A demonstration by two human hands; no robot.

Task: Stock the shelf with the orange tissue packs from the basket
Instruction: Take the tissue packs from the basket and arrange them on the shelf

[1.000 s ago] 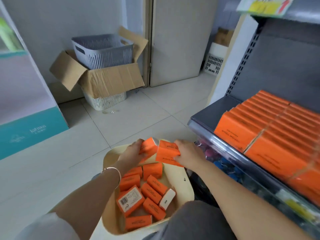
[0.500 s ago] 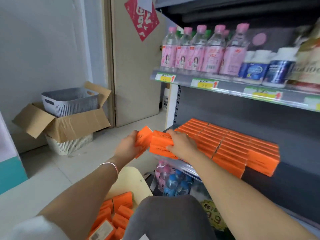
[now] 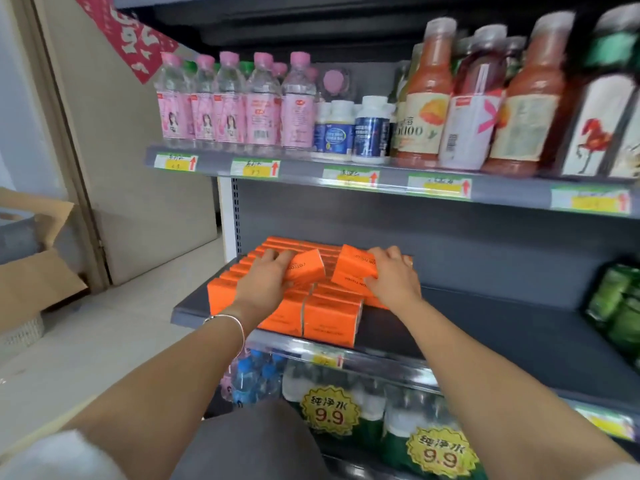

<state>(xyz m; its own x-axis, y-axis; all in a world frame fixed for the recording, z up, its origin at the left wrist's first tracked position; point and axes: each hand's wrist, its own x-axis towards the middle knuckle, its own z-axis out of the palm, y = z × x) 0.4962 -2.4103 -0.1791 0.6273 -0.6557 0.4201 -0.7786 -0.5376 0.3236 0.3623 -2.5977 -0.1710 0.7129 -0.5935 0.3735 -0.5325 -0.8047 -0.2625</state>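
Gripping one orange tissue pack (image 3: 308, 268) with fingers curled over its top, the left hand (image 3: 265, 284) holds it tilted above the stocked rows (image 3: 329, 320) on the grey shelf (image 3: 485, 327). At three o'clock of it, just beside, the right hand (image 3: 394, 280) clamps a second pack (image 3: 355, 271), fingers curled round its far edge. Pink-capped bottles (image 3: 228, 105) stand on the upper shelf (image 3: 304, 169) at twelve o'clock.

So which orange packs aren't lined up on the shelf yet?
The packs gripped by the left hand and right hand: tilted, unlike the neat rows.
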